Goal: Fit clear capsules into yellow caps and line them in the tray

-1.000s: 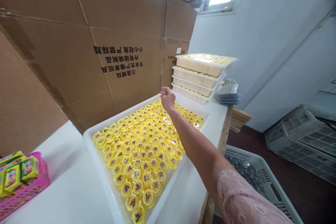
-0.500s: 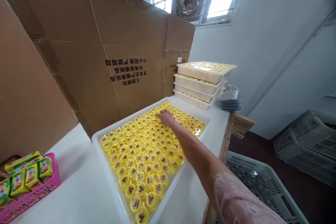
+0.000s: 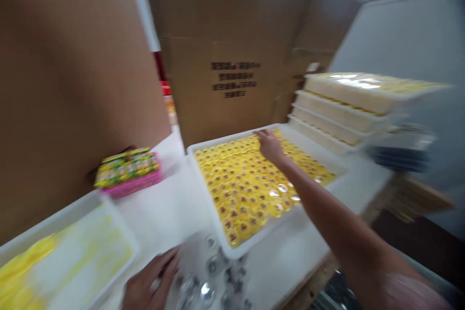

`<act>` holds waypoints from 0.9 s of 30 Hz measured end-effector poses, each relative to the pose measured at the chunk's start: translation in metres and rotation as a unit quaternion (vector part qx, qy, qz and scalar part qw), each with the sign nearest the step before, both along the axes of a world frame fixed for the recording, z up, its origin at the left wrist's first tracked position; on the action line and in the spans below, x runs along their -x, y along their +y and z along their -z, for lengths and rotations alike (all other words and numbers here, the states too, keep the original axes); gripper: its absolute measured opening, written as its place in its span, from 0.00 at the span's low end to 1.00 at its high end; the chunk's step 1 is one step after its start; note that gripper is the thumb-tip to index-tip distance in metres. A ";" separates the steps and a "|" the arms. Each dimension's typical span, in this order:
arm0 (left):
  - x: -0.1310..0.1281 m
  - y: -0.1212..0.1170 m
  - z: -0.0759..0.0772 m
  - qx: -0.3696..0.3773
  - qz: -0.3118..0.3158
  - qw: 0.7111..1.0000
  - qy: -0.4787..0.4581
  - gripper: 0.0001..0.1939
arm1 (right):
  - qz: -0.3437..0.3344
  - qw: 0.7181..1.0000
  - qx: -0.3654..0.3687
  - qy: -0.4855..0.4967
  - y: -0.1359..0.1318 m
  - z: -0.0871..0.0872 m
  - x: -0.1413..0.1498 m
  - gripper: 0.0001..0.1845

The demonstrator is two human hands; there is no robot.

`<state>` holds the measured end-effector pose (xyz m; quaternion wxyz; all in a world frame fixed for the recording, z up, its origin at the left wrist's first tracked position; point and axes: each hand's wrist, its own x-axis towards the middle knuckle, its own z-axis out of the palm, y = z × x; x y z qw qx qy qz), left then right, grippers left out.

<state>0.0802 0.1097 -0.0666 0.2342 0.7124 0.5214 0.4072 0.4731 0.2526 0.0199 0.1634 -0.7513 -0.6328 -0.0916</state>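
Note:
My right hand [image 3: 269, 145] reaches over the far part of a white tray [image 3: 214, 203] filled with rows of round yellow plastic pieces [image 3: 236, 179], each with a small dark picture. Its bent fingers are at the pieces, but blur hides whether they grip one. Low in the view, my left hand [image 3: 152, 278] has its fingers curled against the edge of a clear plastic bag [image 3: 194, 256]. Shiny, clear round pieces [image 3: 207, 293] show in or under that plastic, beside the tray's near corner.
Stacked trays of yellow pieces [image 3: 337, 106] stand at the back right, near plastic-wrapped packs [image 3: 401, 152]. A pink basket of small boxes [image 3: 132, 184] sits left, behind another white tray with yellow pieces [image 3: 25, 271]. Cardboard [image 3: 236, 19] rises behind.
The view has swung left and down, bringing my left hand, the clear plastic and a second white tray into sight. My right hand is still at the far part of the filled tray.

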 end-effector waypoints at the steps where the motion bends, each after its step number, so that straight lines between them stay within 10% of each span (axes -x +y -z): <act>1: 0.004 -0.002 -0.005 0.018 0.070 0.997 0.013 0.09 | -0.046 0.996 -0.076 0.022 -0.006 -0.007 0.021 0.26; 5: 0.014 -0.003 -0.030 0.009 0.097 0.995 -0.031 0.11 | -0.270 0.947 -0.139 0.100 -0.064 -0.026 0.124 0.21; 8: 0.024 -0.003 -0.048 0.036 0.028 0.996 -0.082 0.12 | -0.415 0.904 0.000 0.104 -0.134 -0.014 0.199 0.22; 11: 0.056 0.003 -0.065 0.047 -0.086 0.994 -0.037 0.13 | -0.421 0.893 0.133 0.081 -0.186 0.022 0.245 0.22; 14: 0.109 0.027 -0.080 0.050 -0.203 0.950 0.233 0.17 | -0.389 0.901 0.181 0.065 -0.209 0.058 0.256 0.23; 19: 0.191 0.088 -0.085 0.067 -0.225 0.907 0.350 0.16 | -0.367 0.910 0.181 0.062 -0.216 0.074 0.254 0.26; 27: 0.211 0.114 -0.056 0.082 -0.213 0.879 0.419 0.18 | -0.343 0.925 0.131 0.093 -0.231 0.073 0.260 0.22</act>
